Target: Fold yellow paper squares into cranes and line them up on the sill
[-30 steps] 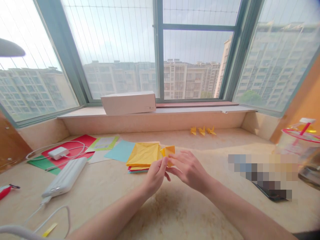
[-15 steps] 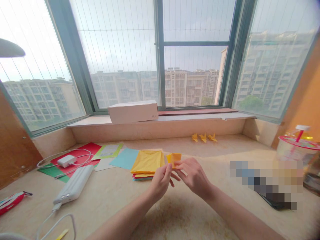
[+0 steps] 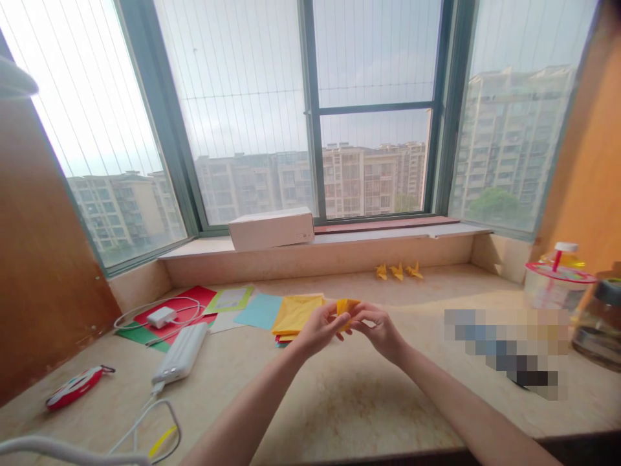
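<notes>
Over the marbled counter (image 3: 349, 401) by windows (image 3: 373, 162), left hand (image 3: 319, 327) and right hand (image 3: 382, 331) pinch folded yellow paper (image 3: 346, 305).

The bare left hand (image 3: 320, 327) and bare right hand (image 3: 381, 330) hold a small folded piece of yellow paper (image 3: 346, 306) near a stack of yellow-topped paper (image 3: 295, 314); 3 small yellow folded-paper birds (image 3: 397, 272) stand in a row beyond, on the beige stone surface (image 3: 359, 401).

marbled counter (image 3: 349, 401) carries three yellow paper birds (image 3: 398, 272), power bank (image 3: 182, 353), blue paper (image 3: 259, 311)
</notes>
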A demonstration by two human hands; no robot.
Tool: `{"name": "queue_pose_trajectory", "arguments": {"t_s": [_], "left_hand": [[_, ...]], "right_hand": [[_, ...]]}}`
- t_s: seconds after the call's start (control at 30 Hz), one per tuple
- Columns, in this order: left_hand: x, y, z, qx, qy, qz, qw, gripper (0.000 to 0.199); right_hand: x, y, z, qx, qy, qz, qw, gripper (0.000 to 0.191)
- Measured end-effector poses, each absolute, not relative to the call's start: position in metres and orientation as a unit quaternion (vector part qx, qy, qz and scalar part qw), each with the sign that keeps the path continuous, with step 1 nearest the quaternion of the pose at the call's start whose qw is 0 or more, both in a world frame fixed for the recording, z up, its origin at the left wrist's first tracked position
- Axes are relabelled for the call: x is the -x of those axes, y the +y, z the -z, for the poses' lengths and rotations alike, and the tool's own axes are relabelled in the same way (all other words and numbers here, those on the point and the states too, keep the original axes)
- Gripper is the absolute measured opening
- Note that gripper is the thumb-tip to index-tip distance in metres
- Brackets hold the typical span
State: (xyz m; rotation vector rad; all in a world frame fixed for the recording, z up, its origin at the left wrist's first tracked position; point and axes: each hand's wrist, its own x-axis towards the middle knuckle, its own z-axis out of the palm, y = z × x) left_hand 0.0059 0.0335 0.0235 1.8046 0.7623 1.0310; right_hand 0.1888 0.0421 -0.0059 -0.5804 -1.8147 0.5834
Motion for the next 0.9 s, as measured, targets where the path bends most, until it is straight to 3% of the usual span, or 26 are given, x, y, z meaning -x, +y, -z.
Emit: {"name": "queue_pose_trajectory", "arguments": {"t_s": [0.63,0.9], "left_hand": [[-0.009,0.019,-0.006,-0.692,0.329,-0.451,0.458,0.047],[-0.008,0.017,0.001,-0.686,0.338,-0.447,0.464,0.04]], "right_hand": [[-0.191,0.053,0.014,0.261,-0.641,-0.47,0.547,0.047],[-0.19,0.044,0.014,0.246,-0.685,-0.509,0.459,0.039]]}}
